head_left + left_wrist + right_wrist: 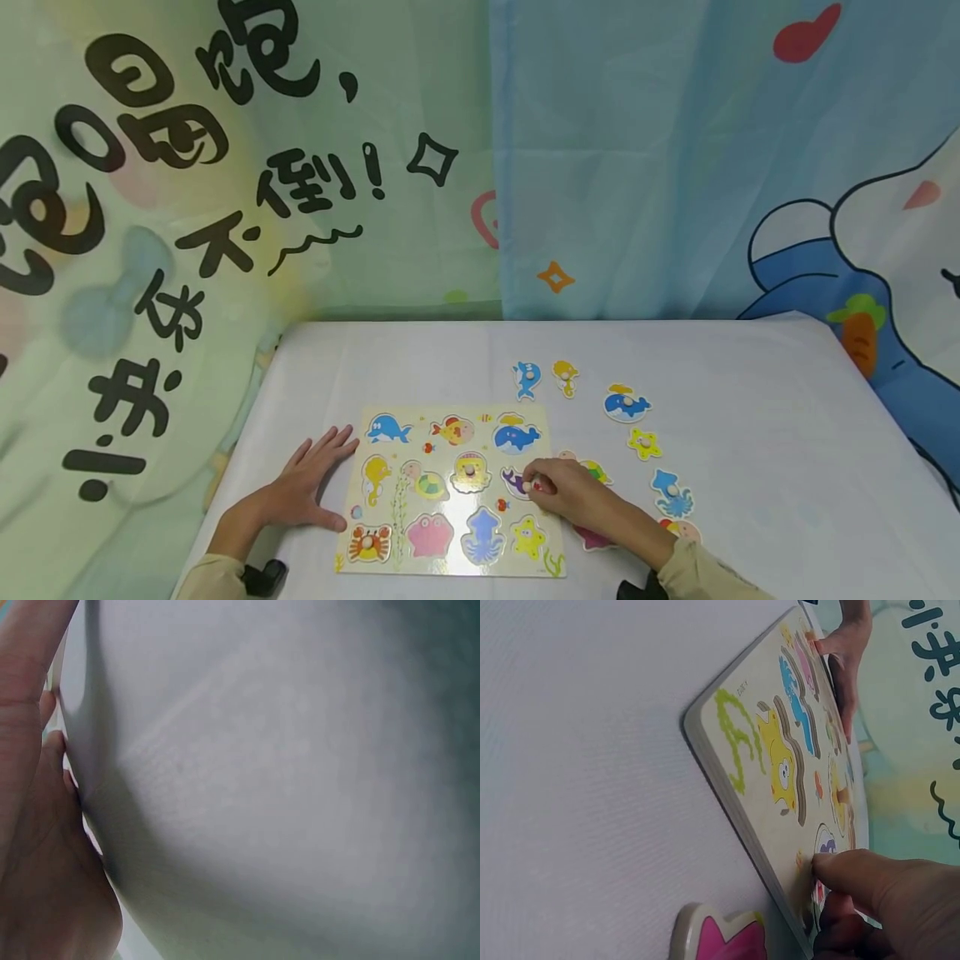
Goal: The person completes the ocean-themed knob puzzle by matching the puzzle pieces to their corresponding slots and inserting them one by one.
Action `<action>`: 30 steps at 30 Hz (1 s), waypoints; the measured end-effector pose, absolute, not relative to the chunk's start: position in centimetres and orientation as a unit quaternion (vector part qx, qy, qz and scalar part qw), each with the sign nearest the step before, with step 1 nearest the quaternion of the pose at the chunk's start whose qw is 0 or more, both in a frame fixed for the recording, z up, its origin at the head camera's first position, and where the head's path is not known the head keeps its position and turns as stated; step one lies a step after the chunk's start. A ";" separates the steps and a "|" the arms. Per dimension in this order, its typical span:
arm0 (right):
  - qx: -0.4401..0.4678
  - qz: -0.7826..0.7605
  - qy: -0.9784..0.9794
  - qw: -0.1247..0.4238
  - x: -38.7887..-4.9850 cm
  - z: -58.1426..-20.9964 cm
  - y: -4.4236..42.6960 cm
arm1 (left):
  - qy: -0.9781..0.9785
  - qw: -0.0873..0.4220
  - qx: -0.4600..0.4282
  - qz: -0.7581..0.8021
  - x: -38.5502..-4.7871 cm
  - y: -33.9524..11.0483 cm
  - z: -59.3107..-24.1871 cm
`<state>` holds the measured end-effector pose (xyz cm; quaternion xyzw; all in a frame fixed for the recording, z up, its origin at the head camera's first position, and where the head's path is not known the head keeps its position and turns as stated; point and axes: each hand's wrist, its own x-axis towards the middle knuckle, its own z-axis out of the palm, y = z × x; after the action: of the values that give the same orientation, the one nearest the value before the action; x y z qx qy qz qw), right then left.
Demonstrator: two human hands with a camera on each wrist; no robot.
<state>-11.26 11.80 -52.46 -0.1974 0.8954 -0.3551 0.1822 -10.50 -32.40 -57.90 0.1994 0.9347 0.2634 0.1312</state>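
A wooden sea-animal puzzle board (pixel 450 564) lies flat on the white table. At its right side my right hand (pixel 566 492) pinches a purple puzzle piece (pixel 512 481) between thumb and fingers, over the board's right-hand recess; my fingers cover part of it, so I cannot tell whether it is fully seated. My left hand (pixel 311 479) is spread beside the board's left edge, fingers straight, palm down. The crab piece (pixel 370 553) and a round yellow piece (pixel 470 483) with knobs sit in the board. In the left wrist view, white cloth and part of the left hand (pixel 45 862) show.
Loose pieces lie beyond and right of the board: a blue dolphin (pixel 527 387), a seahorse (pixel 567 387), a whale (pixel 627 410), a yellow star (pixel 644 444) and a blue squid (pixel 677 505). A pink piece (pixel 731 941) and a turtle (pixel 596 471) lie near my right hand, partly hidden.
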 end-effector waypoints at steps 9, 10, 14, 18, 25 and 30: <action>-0.201 -0.348 0.901 0.166 -11.3 -53.1 12.1 | 0.935 0.137 0.180 0.275 -10.6 -32.5 -58.0; -0.203 -0.349 0.900 0.165 -11.3 -53.3 12.2 | 0.934 0.134 0.185 0.276 -10.6 -32.5 -58.0; -0.214 -0.360 0.892 0.169 -11.4 -53.6 12.4 | 0.935 0.132 0.184 0.274 -10.6 -32.5 -57.8; -0.229 -0.383 0.877 0.180 -11.4 -53.5 12.7 | 0.937 0.138 0.179 0.265 -10.6 -32.3 -57.7; -0.242 -0.440 0.842 0.196 -11.3 -53.1 14.3 | 0.929 0.147 0.185 0.285 -10.4 -31.9 -56.9; -0.202 -0.454 0.848 0.184 -11.2 -52.9 15.9 | 0.930 0.157 0.182 0.279 -10.3 -31.5 -56.0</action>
<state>-11.24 15.93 -52.89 -0.2022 0.8480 -0.4543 0.1835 -10.30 -31.49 -55.96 0.1823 0.9296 0.2794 0.1565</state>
